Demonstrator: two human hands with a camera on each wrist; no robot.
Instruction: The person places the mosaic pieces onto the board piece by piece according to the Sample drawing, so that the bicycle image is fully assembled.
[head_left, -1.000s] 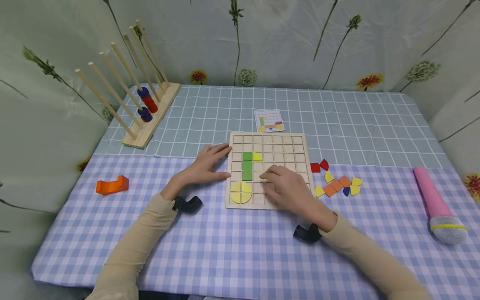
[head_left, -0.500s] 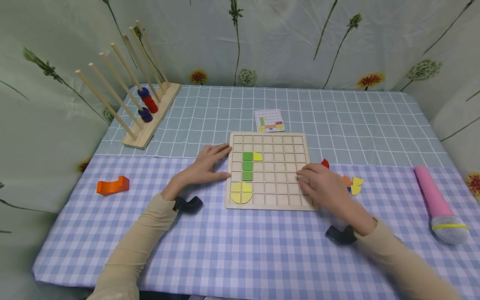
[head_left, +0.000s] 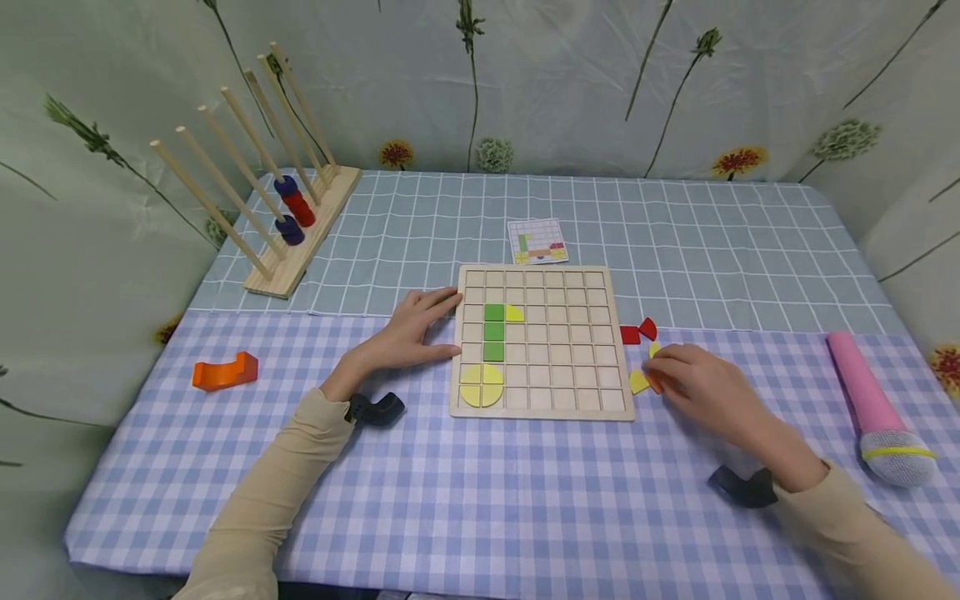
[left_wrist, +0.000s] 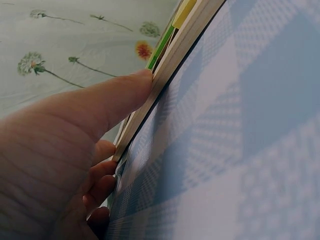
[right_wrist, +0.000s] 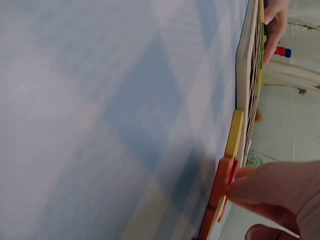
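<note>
Board: left hand, fingers spread, touching its edge, likely steadying it. Orange tiles: right hand, fingers narrowed there, grip unclear.

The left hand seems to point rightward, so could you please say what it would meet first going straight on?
The left hand would meet the wooden board first, since it touches the left edge. Past that, the green squares probably come next, though depth is hard to judge.
</note>
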